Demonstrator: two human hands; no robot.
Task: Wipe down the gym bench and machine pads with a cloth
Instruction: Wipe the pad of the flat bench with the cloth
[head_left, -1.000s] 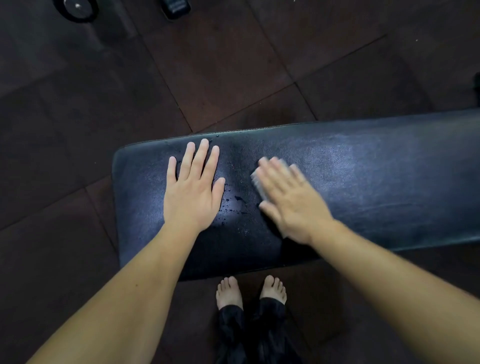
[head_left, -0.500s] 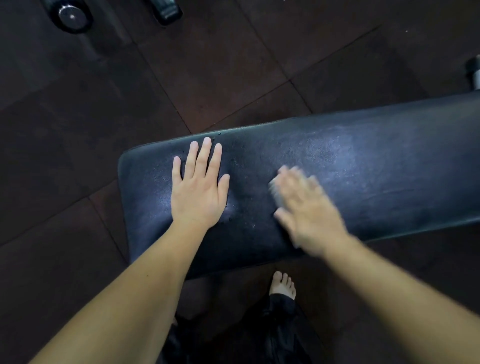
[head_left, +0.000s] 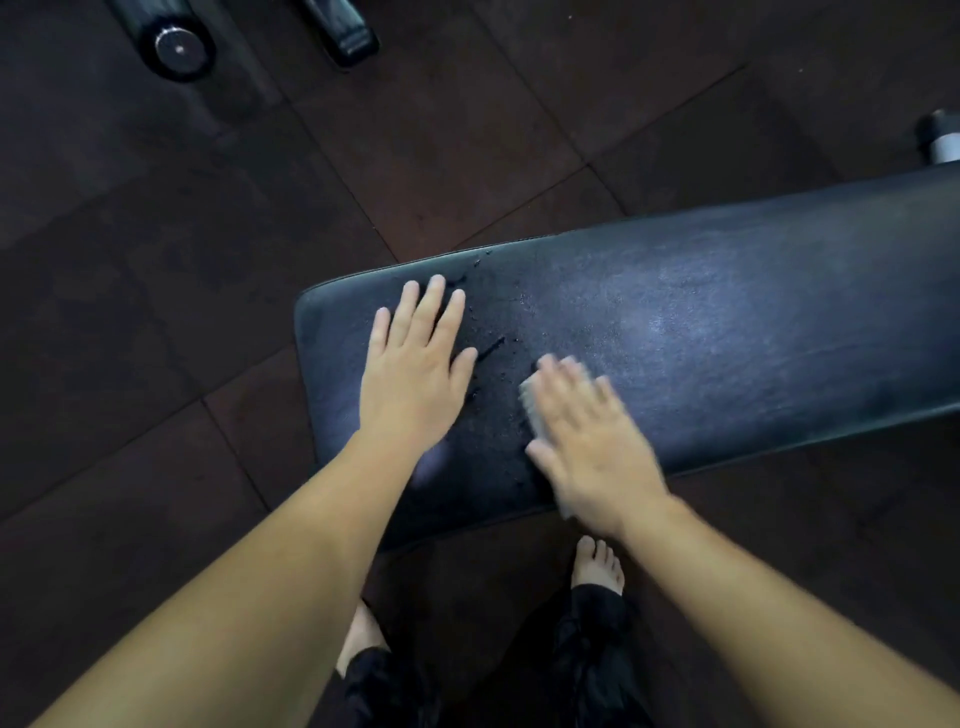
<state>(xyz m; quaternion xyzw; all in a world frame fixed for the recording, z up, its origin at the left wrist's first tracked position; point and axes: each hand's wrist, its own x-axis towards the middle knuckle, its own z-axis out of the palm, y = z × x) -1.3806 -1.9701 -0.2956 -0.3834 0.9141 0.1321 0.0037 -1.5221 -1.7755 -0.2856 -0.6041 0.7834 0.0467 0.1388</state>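
Note:
A long black padded gym bench (head_left: 727, 332) runs from the centre out past the right edge. My left hand (head_left: 415, 374) lies flat on its left end, fingers spread, holding nothing. My right hand (head_left: 592, 441) is blurred with motion and presses a small grey cloth (head_left: 532, 402) against the pad; only the cloth's left edge shows beside my fingers. Dark wet marks and droplets (head_left: 491, 348) sit on the pad between the two hands.
Dark rubber floor tiles (head_left: 441, 156) surround the bench. A black machine foot with a round metal cap (head_left: 179, 49) and a black bar end (head_left: 345, 36) are at the top left. A metal cylinder (head_left: 943, 140) shows at the right edge. My bare feet (head_left: 597, 566) stand below the bench.
My right hand with the cloth has slid back to the left and toward the near edge of the pad. The left hand has stayed flat in place. The view has shifted.

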